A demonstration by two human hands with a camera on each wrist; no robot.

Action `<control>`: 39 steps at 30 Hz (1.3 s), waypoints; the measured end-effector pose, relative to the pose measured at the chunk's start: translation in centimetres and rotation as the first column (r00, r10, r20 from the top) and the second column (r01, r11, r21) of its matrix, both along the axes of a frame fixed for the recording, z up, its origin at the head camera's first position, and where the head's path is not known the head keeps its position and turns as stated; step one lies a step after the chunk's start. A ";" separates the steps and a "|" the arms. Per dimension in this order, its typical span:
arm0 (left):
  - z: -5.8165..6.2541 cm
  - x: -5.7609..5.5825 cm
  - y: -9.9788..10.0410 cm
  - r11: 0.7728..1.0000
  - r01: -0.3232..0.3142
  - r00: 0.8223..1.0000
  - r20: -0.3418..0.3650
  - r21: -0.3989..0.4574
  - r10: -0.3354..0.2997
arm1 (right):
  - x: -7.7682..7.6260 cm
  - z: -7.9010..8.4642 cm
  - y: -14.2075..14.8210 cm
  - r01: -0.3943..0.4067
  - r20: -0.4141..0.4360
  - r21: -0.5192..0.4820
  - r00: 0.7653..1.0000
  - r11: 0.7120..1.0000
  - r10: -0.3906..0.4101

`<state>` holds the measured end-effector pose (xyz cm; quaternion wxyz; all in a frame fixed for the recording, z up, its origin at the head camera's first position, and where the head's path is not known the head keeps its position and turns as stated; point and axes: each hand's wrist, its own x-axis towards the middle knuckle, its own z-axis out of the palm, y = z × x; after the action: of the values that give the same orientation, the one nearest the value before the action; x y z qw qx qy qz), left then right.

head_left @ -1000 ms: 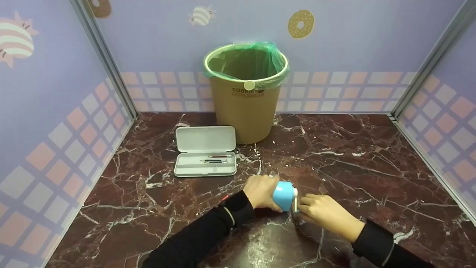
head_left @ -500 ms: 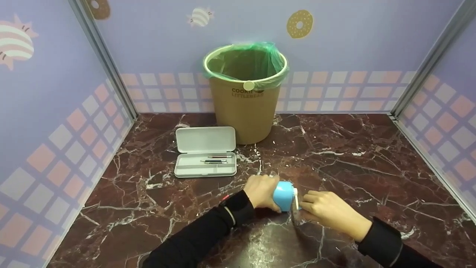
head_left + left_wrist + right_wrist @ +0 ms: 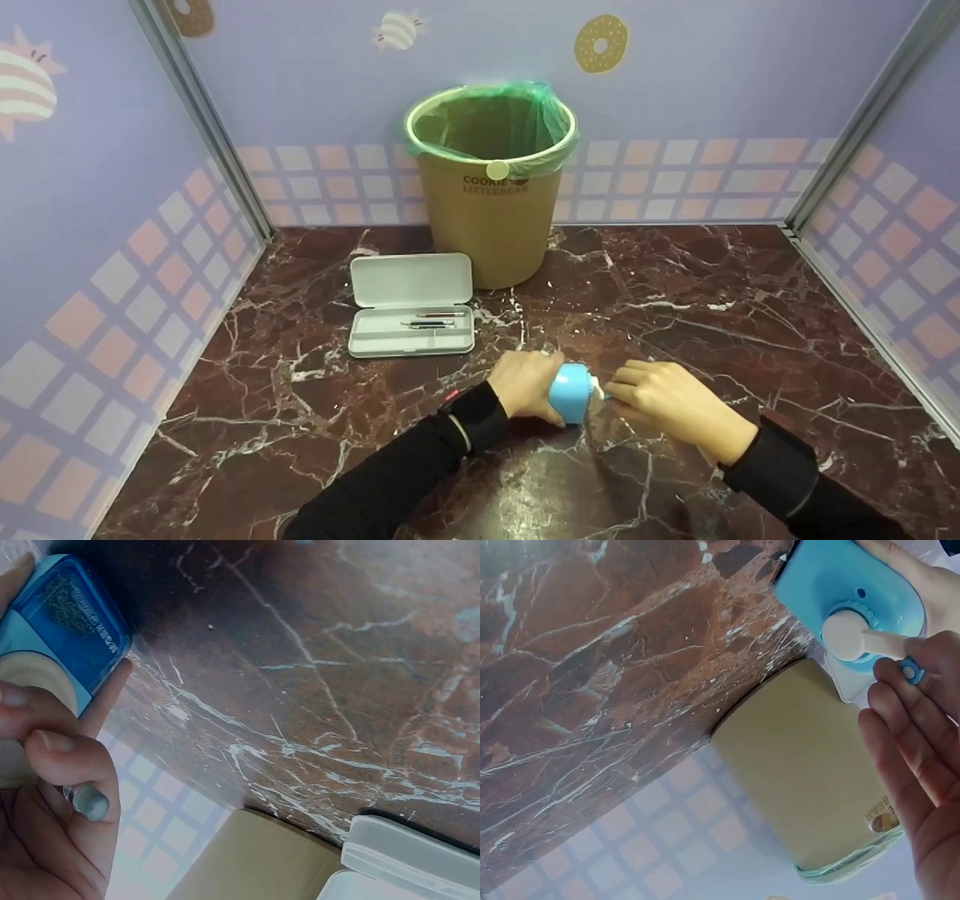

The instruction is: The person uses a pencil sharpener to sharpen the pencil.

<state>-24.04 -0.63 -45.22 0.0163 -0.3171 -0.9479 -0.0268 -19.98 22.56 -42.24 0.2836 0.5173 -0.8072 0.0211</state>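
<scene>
A light blue crank pencil sharpener [image 3: 570, 394] sits on the table, gripped by my left hand [image 3: 525, 386]. Shavings [image 3: 71, 607] show through its dark blue see-through drawer in the left wrist view. Between the curled left fingers pokes the metal-banded, grey end of a pencil [image 3: 91, 802]; the rest of it is hidden. On the sharpener's right side is a white crank [image 3: 881, 643] with a small blue knob [image 3: 910, 672]. My right hand [image 3: 667, 401] pinches that knob between thumb and index finger, the other fingers loosely extended.
Behind the left hand lies an opened white pencil case [image 3: 411, 281] with several pencils [image 3: 431, 324] in it. A tan bin [image 3: 491, 225] with a green liner stands against the back wall. Patterned panels [image 3: 112, 225] close in the marble table [image 3: 300, 420].
The right hand has risen slightly, bringing the crank round from hanging down to sticking out toward the hand. My left hand and the sharpener stay in place.
</scene>
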 end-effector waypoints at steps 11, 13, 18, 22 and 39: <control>-0.3 -0.1 -0.1 0.999 0.037 0.999 -0.018 -0.006 -0.037 | -1.8 0.6 0.1 0.059 -0.052 0.012 0.997 0.998 -0.058; -0.3 -0.1 0.0 0.999 0.044 0.999 -0.016 0.002 -0.044 | -2.3 0.5 0.1 0.092 -0.061 0.013 0.994 0.996 -0.092; -0.4 -0.1 0.0 0.998 0.061 0.998 -0.010 0.010 -0.061 | -3.5 -0.2 0.0 0.152 -0.033 0.018 0.988 0.988 -0.152; -0.4 -0.1 0.0 0.998 0.060 0.998 -0.012 0.022 -0.060 | -4.2 -0.6 -0.1 0.179 -0.003 0.012 0.984 0.984 -0.179; -0.4 -0.1 0.0 0.998 0.057 0.998 -0.027 0.038 -0.056 | -5.1 -2.2 -0.6 0.257 0.066 0.034 0.964 0.966 -0.259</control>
<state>-24.12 -0.65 -45.60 0.0337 -0.3435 -0.9376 -0.0414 -25.10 21.96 -44.46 0.2491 0.4101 -0.8773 -0.0079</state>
